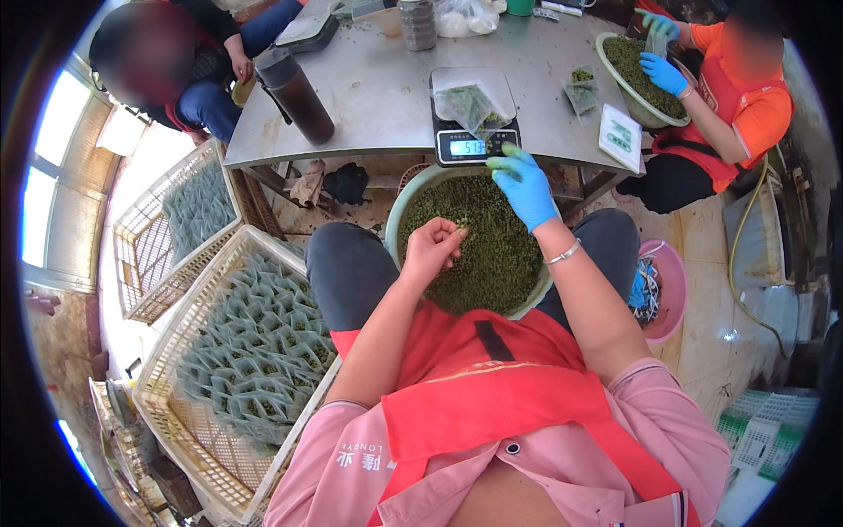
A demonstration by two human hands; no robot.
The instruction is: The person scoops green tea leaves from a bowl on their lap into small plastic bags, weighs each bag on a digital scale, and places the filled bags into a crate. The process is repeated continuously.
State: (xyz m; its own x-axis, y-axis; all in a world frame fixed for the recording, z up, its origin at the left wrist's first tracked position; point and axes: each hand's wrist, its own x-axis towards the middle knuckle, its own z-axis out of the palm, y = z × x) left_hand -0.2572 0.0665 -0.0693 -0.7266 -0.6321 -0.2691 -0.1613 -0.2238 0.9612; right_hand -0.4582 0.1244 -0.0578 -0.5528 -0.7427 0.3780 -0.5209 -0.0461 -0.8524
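Between my knees sits a pale green basin (394, 220) filled with small green grains (474, 255) that look like green peppercorns. My bare left hand (432, 251) is over them, its fingers closed in a pinch with a bit of green at the tips. My right hand (524, 189), in a blue glove with green-stained fingertips, hovers above the basin's far right side, fingers stretched out beside the scale. On the digital scale (479, 147), at the table's near edge, lies a clear plastic bag (470, 105) partly filled with green grains.
Left of me, two cream crates (189, 422) (140, 281) hold many filled bags. A dark tumbler (303, 97) stands on the metal table (378, 79). Across, a gloved co-worker (738, 105) handles a bag over another basin (654, 112). A pink tub (674, 290) sits right; another person (206, 79) sits left.
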